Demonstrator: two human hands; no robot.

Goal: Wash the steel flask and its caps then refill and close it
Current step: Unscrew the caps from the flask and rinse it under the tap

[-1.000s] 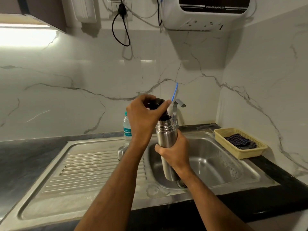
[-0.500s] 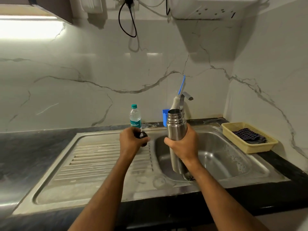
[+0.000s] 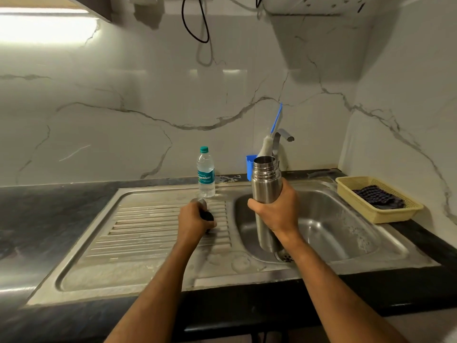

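Head view: the left hand (image 3: 195, 219) has carried the black cap (image 3: 207, 216) down to the drainboard (image 3: 148, 226), fingers still curled round it. The right hand (image 3: 274, 211) grips the flask (image 3: 265, 179), now open and ready for washing.

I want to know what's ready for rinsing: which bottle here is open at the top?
The steel flask in the right hand: its mouth is bare, while the plastic water bottle keeps its green cap.
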